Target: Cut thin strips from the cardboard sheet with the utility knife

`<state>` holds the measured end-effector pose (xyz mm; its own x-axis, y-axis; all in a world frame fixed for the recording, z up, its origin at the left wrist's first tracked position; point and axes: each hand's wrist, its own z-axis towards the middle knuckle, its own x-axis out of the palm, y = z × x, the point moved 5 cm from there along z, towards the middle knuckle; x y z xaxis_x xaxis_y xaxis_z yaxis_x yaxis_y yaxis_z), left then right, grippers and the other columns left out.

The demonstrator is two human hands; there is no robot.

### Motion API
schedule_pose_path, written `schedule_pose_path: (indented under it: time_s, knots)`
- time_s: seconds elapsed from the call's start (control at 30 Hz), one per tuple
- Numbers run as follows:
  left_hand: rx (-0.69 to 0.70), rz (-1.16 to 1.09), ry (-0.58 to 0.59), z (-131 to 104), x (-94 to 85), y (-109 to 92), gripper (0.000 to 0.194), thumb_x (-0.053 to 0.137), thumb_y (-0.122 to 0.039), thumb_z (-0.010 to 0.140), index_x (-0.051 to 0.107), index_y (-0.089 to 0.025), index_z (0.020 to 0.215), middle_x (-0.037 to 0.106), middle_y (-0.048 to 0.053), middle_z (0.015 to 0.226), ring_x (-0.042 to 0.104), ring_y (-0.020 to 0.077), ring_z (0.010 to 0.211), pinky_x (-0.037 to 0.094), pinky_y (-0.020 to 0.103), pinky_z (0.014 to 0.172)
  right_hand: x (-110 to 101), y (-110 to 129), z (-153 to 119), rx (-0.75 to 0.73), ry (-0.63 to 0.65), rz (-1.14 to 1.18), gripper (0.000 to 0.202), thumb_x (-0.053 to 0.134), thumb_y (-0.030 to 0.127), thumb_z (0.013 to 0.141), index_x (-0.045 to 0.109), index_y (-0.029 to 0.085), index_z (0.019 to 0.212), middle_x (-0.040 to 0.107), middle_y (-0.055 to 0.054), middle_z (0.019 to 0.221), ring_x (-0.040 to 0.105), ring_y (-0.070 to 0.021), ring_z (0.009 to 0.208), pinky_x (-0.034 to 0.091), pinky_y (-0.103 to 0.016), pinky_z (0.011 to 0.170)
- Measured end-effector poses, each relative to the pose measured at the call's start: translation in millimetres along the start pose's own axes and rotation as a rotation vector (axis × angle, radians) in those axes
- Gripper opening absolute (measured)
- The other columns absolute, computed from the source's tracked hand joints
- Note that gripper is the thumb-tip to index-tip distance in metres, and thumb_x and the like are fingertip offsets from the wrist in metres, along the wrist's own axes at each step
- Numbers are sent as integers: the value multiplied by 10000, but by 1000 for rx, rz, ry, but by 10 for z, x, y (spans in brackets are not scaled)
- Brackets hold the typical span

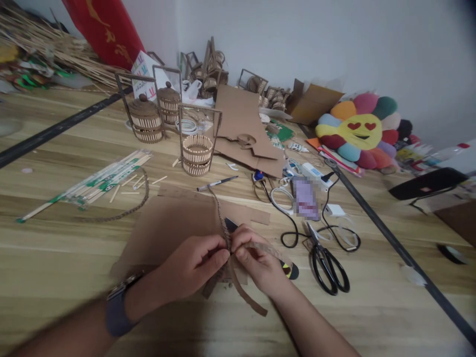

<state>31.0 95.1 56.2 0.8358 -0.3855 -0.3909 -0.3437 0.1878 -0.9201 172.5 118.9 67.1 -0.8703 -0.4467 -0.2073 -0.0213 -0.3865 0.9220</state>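
Note:
Near the middle of the view, my left hand pinches a braided brown strip between thumb and finger. My right hand is closed on the same braid, its fingertips close to the left ones. Loose flat ends hang below the fingers, and one strip crosses my right hand. A cardboard sheet lies under the hands. Partly hidden behind my right hand is a cutter knife with a black and yellow handle. A pen rests beyond the braid.
Black-handled scissors, a phone and cables lie at right. Small slatted baskets with tall handles stand behind. Packaged sticks and a thin braided cord are at left. Cut cardboard and a flower cushion lie farther back.

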Motion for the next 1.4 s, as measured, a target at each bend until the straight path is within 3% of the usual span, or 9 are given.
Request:
schedule_pose_path:
  time_s: [0.13,0.23,0.33,0.6,0.73,0.93,1.1,1.23,1.4]
  knots:
    - [17,17,-57,-6,-48,-23,352,404,-375,954,470,-191,660,435,-57,585,418,109,540,281,218,511,-9,-115,-29,182,-94,26,250,630,467,878,617,217,879,609,-8,770,578,-152,691,467,-261,615]
    - [-1,66,-129,-4,-75,1,330,409,-336,942,464,-195,649,442,-53,582,431,117,551,295,224,532,-19,-191,-60,293,-159,-40,279,659,464,837,572,208,769,556,22,658,520,-127,575,423,-231,523]
    - [-10,149,-175,5,-58,40,307,422,-310,930,462,-199,647,482,-37,597,462,132,571,309,237,557,12,-172,-53,268,-123,-143,363,638,469,834,524,202,617,519,15,609,508,-131,572,417,-242,527]
    - [39,306,-196,-6,8,51,260,391,-269,921,526,-201,709,585,16,688,537,166,658,355,258,613,99,-112,-24,289,-36,-243,380,557,370,881,464,205,551,500,13,588,477,-115,548,383,-226,480]
    - [34,218,-211,-19,-17,15,271,406,-295,915,515,-197,686,547,-10,644,517,150,621,346,244,582,98,-82,-37,288,-19,-179,321,550,351,894,487,207,614,504,13,595,465,-115,540,371,-217,449]
    - [-73,-7,-176,7,-101,38,336,386,-359,927,535,-192,676,535,-30,605,508,138,587,355,236,558,119,-87,-68,330,137,55,277,533,390,928,574,198,733,568,15,651,519,-112,566,433,-217,520]
    - [-77,-63,-161,12,-143,39,343,386,-370,955,548,-189,713,564,-24,643,529,139,620,388,235,596,58,-71,-51,355,101,202,291,604,441,891,547,201,737,563,13,663,547,-128,615,457,-247,578]
    - [8,-80,-79,21,-73,13,287,379,-340,969,551,-189,794,571,-24,707,541,136,665,402,228,626,56,3,-22,296,90,343,177,661,329,858,541,209,807,598,8,730,586,-136,679,484,-264,634]
    - [-19,-39,-126,22,-62,51,267,356,-327,974,543,-192,839,576,-12,742,553,151,703,410,247,666,11,-46,-18,358,32,269,72,634,237,835,579,204,802,640,-6,765,599,-149,720,476,-277,676]
